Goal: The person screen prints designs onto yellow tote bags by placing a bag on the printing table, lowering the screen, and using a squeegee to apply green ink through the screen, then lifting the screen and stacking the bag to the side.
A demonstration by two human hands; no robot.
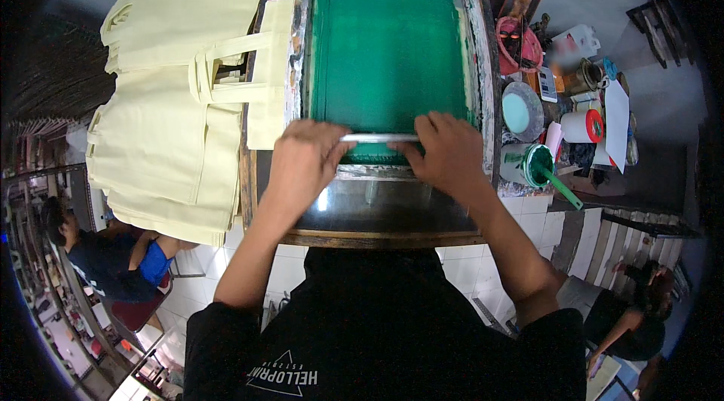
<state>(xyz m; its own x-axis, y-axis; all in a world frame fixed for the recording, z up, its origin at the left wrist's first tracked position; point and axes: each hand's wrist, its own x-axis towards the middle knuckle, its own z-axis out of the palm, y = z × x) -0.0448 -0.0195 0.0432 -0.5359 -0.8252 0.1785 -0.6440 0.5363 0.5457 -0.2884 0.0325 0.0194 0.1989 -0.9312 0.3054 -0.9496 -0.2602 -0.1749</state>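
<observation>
Hands: left hand point(305, 158) and right hand point(449, 153), two in all, each curled closed on its own end of one pale bar point(381, 138).
Bar: one, set crosswise over the near end of the green screen point(388, 54).
Stroke: best worked, I judge, with equal weight from both wrists, one steady tilt and no halt midway.
Frame point(486, 84): one, paint-crusted, around the screen, on one table point(377, 239).
Tub point(516, 167): one, green paint inside, right of the frame; one green stick point(564, 191) leaning out.
Bags point(162, 129): pale yellow, left; number per heap I cannot tell.
Basket point(520, 58): one, pink, beyond the tub.
Others: two people, one seated left point(113, 269), one right point(633, 318).
</observation>
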